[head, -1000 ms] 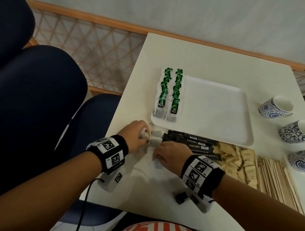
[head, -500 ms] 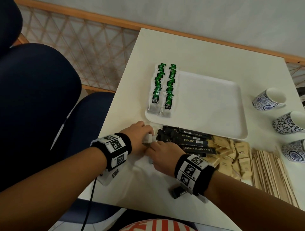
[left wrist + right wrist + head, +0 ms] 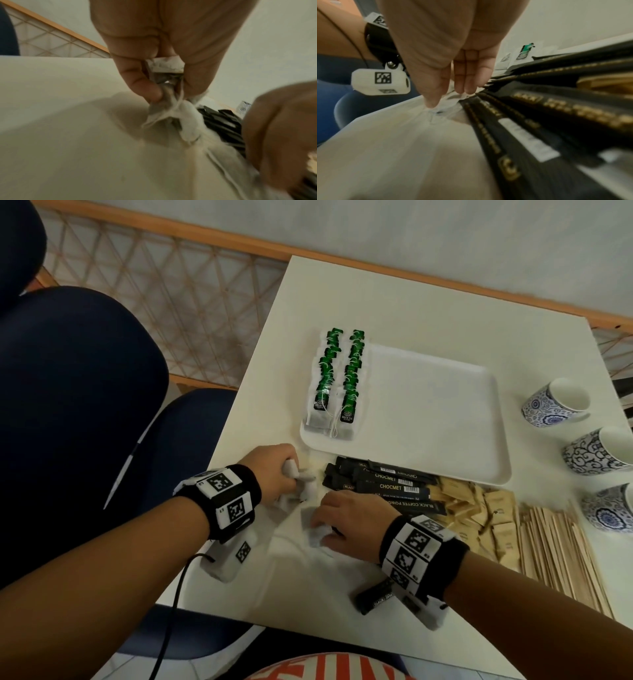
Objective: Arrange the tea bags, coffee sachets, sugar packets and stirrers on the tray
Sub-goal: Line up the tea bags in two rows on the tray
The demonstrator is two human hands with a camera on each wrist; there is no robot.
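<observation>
Two rows of green-tagged tea bags [image 3: 337, 378] lie on the left side of the white tray [image 3: 445, 419]. My left hand [image 3: 293, 475] pinches a small bunch of loose tea bags [image 3: 171, 108] with tangled strings, just off the tray's near left corner. Close by, my right hand [image 3: 318, 529] pinches one tea bag [image 3: 448, 100] against the table. Black coffee sachets [image 3: 387, 486], brown sugar packets [image 3: 479, 515] and wooden stirrers [image 3: 555, 553] lie in a row along the tray's near edge.
Three blue-patterned cups [image 3: 555, 402] stand at the table's right edge. One stray black sachet [image 3: 373, 597] lies under my right wrist. Dark blue chairs [image 3: 75, 405] stand left of the table, whose left edge is close to my left hand.
My right hand has drawn back a little toward me with a tea bag, away from the left hand. The left hand stays on its bunch.
</observation>
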